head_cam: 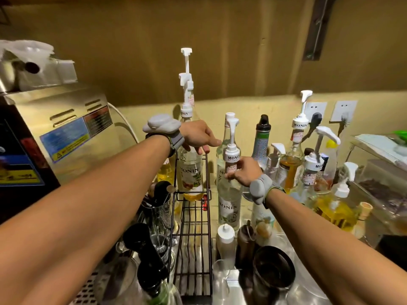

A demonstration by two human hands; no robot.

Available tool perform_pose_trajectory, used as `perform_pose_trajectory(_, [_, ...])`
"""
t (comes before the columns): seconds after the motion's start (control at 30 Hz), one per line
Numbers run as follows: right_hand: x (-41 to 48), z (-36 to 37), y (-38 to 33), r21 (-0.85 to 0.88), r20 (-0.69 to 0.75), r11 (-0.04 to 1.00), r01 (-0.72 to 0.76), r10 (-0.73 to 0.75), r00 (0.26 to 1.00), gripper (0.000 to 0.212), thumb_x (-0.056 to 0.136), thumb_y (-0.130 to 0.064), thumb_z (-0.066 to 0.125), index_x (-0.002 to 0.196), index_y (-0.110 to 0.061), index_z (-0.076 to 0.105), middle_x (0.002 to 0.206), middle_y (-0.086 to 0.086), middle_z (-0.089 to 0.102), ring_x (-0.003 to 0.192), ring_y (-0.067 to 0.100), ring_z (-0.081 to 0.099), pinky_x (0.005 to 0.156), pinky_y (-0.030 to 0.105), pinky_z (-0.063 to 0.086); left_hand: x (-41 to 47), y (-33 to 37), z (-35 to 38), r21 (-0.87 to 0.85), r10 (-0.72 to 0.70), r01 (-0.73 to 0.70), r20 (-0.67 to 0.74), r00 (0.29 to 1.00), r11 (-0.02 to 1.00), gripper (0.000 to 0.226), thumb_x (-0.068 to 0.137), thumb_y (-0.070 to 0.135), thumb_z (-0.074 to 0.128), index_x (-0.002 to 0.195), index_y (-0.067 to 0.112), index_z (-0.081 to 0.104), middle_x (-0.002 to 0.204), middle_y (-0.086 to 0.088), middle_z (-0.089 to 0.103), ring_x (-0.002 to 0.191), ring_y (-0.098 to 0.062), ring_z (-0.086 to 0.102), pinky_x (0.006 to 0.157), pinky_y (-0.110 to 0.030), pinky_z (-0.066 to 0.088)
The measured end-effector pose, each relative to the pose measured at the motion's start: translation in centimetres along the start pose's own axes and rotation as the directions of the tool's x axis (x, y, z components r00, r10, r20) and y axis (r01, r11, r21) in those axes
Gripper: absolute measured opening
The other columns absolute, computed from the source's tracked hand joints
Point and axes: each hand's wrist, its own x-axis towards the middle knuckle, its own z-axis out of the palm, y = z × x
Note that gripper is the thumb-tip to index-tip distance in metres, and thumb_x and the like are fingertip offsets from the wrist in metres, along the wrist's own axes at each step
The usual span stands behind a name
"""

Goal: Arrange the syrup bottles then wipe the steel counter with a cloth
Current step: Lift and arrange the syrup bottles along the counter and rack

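Note:
A black wire rack (pixel 193 234) runs down the middle of the steel counter (pixel 308 289). One Monin syrup bottle (pixel 191 175) with a white pump stands at the rack's far end. My left hand (pixel 199 136) rests on that bottle's shoulder and the rack's top rail, fingers curled around them. Just right of the rack stands a clear Monin bottle (pixel 229 205) with a pump. My right hand (pixel 244 170) grips its neck. More syrup bottles (pixel 295 159) crowd the counter at the right. No cloth is in sight.
A steel coffee machine (pixel 57 133) fills the left side. Squeeze bottles (pixel 225 241), a dark metal cup (pixel 273 267) and glassware stand in front. Black tools sit in a holder (pixel 158 205) left of the rack. A glass case (pixel 383 172) is at the right, wall sockets (pixel 343 110) behind.

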Motion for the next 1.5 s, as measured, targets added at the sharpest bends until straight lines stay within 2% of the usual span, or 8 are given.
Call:
perform_pose_trajectory(0.53, [0.7,0.4,0.8,-0.231,0.139,0.970,-0.082,0.117,0.983,0.034,0.074,-0.005,0.076,0.105,0.004,0.067,0.111,0.021,0.069,0.102,0.034,0.065,0.090,0.040,0.053,-0.6,-0.1,0.0,0.022,-0.039,0.039,0.006,0.999,0.999,0.030,0.095,0.034,0.052,0.109,0.010,0.064,0.085,0.003,0.066,0.067,-0.010,0.060,0.051,-0.021,0.043])
perform_pose_trajectory(0.7, [-1.7,-2.1,-1.4,-0.428,0.168,0.897,-0.108,0.197,0.966,0.023,0.081,-0.019,0.073,0.080,0.003,0.066,0.092,0.020,0.060,0.068,0.024,0.053,0.061,0.033,0.043,-3.4,0.9,-0.6,0.034,-0.046,0.047,-0.028,0.999,0.998,0.026,0.096,0.031,0.053,0.108,0.011,0.065,0.084,0.002,0.067,0.068,-0.013,0.062,0.047,-0.020,0.040])
perform_pose_trajectory(0.87, [-5.5,-3.5,-5.6,-0.222,0.101,0.970,-0.097,0.121,0.987,0.025,0.086,-0.012,0.066,0.100,0.008,0.068,0.099,0.021,0.071,0.061,0.023,0.056,0.047,0.025,0.043,-8.5,1.4,-1.6,0.048,0.006,-0.002,-0.091,0.996,0.999,0.025,0.096,0.028,0.053,0.106,0.010,0.066,0.080,0.000,0.064,0.080,-0.019,0.060,0.049,-0.020,0.036])
perform_pose_trajectory(0.93, [-7.7,-3.2,-8.0,-0.159,0.129,0.987,-0.038,0.059,0.990,0.018,0.089,-0.010,0.061,0.095,0.006,0.068,0.099,0.020,0.071,0.072,0.025,0.063,0.045,0.022,0.045,-11.1,0.9,-1.6,0.070,0.029,-0.023,-0.083,0.996,0.997,0.022,0.095,0.027,0.054,0.102,0.010,0.066,0.078,0.001,0.064,0.078,-0.019,0.059,0.048,-0.020,0.037])
perform_pose_trajectory(1.1, [-12.6,-2.2,-13.8,0.085,0.165,0.995,0.049,-0.063,0.984,0.018,0.091,-0.016,0.061,0.073,-0.016,0.064,0.080,0.008,0.070,0.050,0.012,0.063,0.051,0.026,0.051,-16.1,-0.9,-1.6,0.084,0.036,-0.031,-0.064,0.997,0.996,0.023,0.096,0.026,0.054,0.099,0.008,0.068,0.074,0.000,0.065,0.061,-0.014,0.059,0.043,-0.019,0.036])
perform_pose_trajectory(1.23, [-18.6,-0.8,-18.6,-0.050,0.374,0.994,0.095,-0.069,0.925,0.032,0.082,-0.048,0.066,0.094,-0.019,0.071,0.066,-0.008,0.071,0.053,0.009,0.065,0.049,0.021,0.052,-20.7,-2.7,-1.8,0.113,0.083,-0.074,-0.076,0.994,0.991,0.021,0.094,0.015,0.055,0.103,0.004,0.070,0.082,-0.005,0.068,0.064,-0.017,0.058,0.042,-0.018,0.039])
perform_pose_trajectory(1.3, [-21.0,0.9,-19.6,-0.150,0.425,0.975,0.165,-0.087,0.901,0.030,0.083,-0.040,0.068,0.097,-0.014,0.072,0.059,-0.010,0.067,0.049,0.003,0.061,0.045,0.015,0.048,-23.0,-3.6,-1.5,0.107,0.092,-0.088,-0.034,0.995,0.990,0.022,0.092,0.006,0.055,0.110,0.003,0.068,0.097,-0.012,0.071,0.071,-0.020,0.058,0.053,-0.021,0.043])
perform_pose_trajectory(1.5, [-23.5,1.2,-21.6,-0.028,0.174,0.997,0.076,-0.070,0.982,0.023,0.080,-0.022,0.073,0.072,-0.001,0.067,0.058,0.002,0.057,0.047,0.013,0.049,0.044,0.021,0.044,-26.4,-4.3,-0.3,0.111,0.132,-0.132,0.012,0.991,0.985,0.033,0.088,0.006,0.061,0.121,0.009,0.063,0.099,-0.004,0.064,0.063,-0.007,0.052,0.044,-0.012,0.042])
